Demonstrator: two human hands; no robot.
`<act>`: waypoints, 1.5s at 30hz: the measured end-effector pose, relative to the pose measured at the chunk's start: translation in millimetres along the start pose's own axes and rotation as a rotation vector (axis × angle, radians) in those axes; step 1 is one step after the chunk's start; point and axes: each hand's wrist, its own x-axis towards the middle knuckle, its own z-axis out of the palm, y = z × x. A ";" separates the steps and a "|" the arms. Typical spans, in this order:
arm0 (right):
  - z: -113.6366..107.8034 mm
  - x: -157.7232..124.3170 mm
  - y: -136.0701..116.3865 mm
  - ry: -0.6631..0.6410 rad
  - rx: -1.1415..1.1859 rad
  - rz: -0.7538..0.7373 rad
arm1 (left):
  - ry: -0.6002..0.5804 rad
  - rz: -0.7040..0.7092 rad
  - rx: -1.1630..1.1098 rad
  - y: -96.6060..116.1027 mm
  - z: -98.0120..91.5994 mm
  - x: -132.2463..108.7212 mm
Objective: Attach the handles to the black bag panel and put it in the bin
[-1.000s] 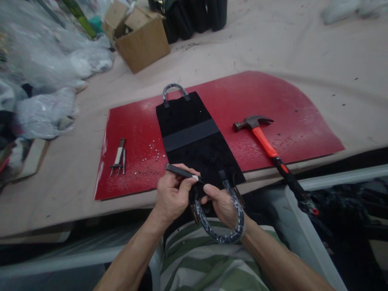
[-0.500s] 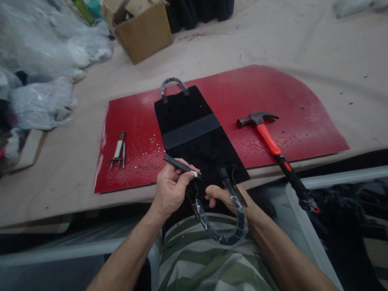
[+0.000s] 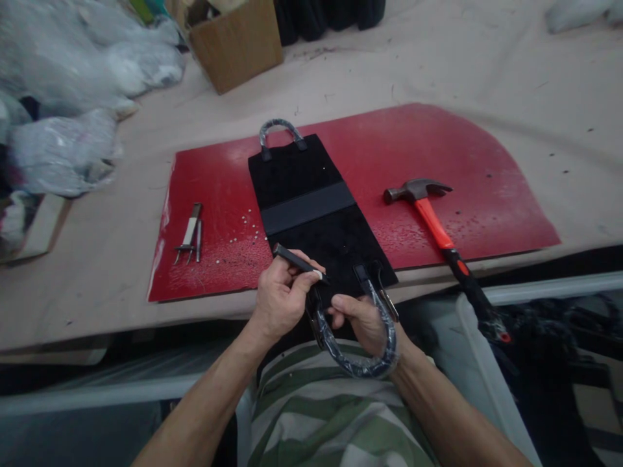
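A dark, bar-shaped punch [image 3: 294,258] with a white band near its lower end is pinched in my left hand [image 3: 282,298]. Its tip points at the near end of a black bag panel [image 3: 306,172], which lies unfolded with its soft inner side up. My right hand [image 3: 363,318] is closed at the panel's near edge, thumb on top, its other fingers partly hidden. A plastic-wrapped handle [image 3: 357,370] loops toward my body, over my right hand. The second wrapped handle [image 3: 280,123] stands out at the panel's far end.
Under the panel lies a red mat [image 3: 413,143] with small punched bits on it. A claw hammer [image 3: 431,217] rests at the right, overhanging the table edge. A pronged punch [image 3: 189,233] and a thin metal rod [image 3: 198,241] lie left. Behind are a cardboard box [image 3: 238,48] and plastic bags [image 3: 63,152].
My left hand and the punch have shifted slightly right along the panel. The near handle sits a little higher in view. My right hand keeps its place at the edge.
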 end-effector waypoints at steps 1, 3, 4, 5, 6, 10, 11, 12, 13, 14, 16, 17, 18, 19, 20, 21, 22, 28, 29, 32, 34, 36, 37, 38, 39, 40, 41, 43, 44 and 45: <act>0.6 1.2 0.3 -0.011 0.015 -0.004 | 0.004 0.005 0.000 0.3 -0.4 0.1; 1.4 3.8 1.5 -0.030 0.035 0.001 | 0.008 0.015 0.002 0.4 -1.5 0.1; 1.7 5.0 2.4 -0.029 0.037 -0.001 | 0.009 0.020 0.001 0.1 -2.3 0.0; 1.9 6.2 3.5 -0.024 0.035 -0.002 | 0.008 0.023 -0.002 -0.5 -3.2 -0.2; 2.1 7.1 4.6 -0.019 0.033 -0.005 | 0.004 0.025 -0.005 -1.2 -4.2 -0.5; 2.7 8.8 8.4 -0.002 0.020 -0.039 | -0.013 0.027 -0.039 -5.2 -9.5 -0.8; 2.9 8.7 8.9 0.001 0.014 -0.047 | -0.017 0.024 -0.059 -6.2 -11.0 -0.4; 3.0 8.7 9.2 -0.002 0.007 -0.053 | -0.021 0.018 -0.086 -7.0 -12.4 0.2; 3.1 8.6 9.2 -0.012 0.002 -0.057 | -0.027 0.010 -0.118 -7.7 -13.8 1.0; 3.1 8.7 9.1 -0.026 0.001 -0.061 | -0.036 0.001 -0.152 -8.1 -15.0 2.0; 3.1 9.0 8.6 -0.055 0.000 -0.075 | -0.053 -0.017 -0.211 -8.2 -17.0 4.0; 3.1 9.2 8.4 -0.063 -0.004 -0.084 | -0.059 -0.026 -0.231 -8.2 -17.9 5.0; 3.1 9.3 8.2 -0.067 -0.012 -0.091 | -0.062 -0.035 -0.242 -8.1 -18.6 5.8; 3.0 9.4 8.0 -0.067 -0.023 -0.093 | -0.063 -0.044 -0.245 -8.1 -19.3 6.4; 3.0 9.3 7.9 -0.068 -0.034 -0.091 | -0.063 -0.053 -0.243 -8.2 -20.0 6.8; 2.9 9.2 7.9 -0.069 -0.043 -0.088 | -0.063 -0.061 -0.239 -8.6 -20.6 7.1; 2.7 9.0 8.0 -0.068 -0.052 -0.088 | -0.063 -0.068 -0.236 -9.1 -21.2 7.2; 1.2 9.0 9.9 -0.062 -0.098 -0.114 | -0.045 -0.066 -0.242 -12.3 -21.5 6.8; 1.3 9.1 10.0 -0.067 -0.086 -0.117 | -0.038 -0.061 -0.238 -12.0 -20.8 6.3; 2.8 9.2 9.9 -0.065 -0.055 -0.121 | -0.013 -0.047 -0.202 -8.8 -17.2 3.0; 4.6 9.2 10.4 -0.049 -0.033 -0.119 | 0.009 -0.017 -0.132 -4.7 -14.1 -0.6; 6.9 9.1 11.2 -0.027 0.005 -0.117 | 0.034 0.030 -0.011 0.6 -11.0 -3.8; 8.3 9.1 11.3 -0.025 0.026 -0.113 | 0.047 0.056 0.057 3.5 -9.7 -4.6; 10.0 9.1 10.8 -0.025 0.041 -0.109 | 0.055 0.078 0.117 6.4 -8.8 -4.4; 12.1 9.3 9.5 -0.025 0.049 -0.104 | 0.060 0.097 0.160 9.3 -8.4 -3.2; 14.8 9.9 7.2 -0.025 0.057 -0.096 | 0.061 0.108 0.181 12.0 -8.5 -0.8; 18.0 10.9 3.8 -0.024 0.066 -0.083 | 0.059 0.115 0.182 14.7 -9.2 2.8; 25.7 14.1 -5.5 -0.010 0.084 -0.062 | 0.049 0.112 0.151 19.0 -12.3 13.1; 29.9 16.2 -10.8 -0.003 0.087 -0.056 | 0.041 0.108 0.136 20.4 -14.4 19.2; 34.0 18.2 -15.9 0.004 0.086 -0.052 | 0.033 0.106 0.132 21.2 -16.7 25.3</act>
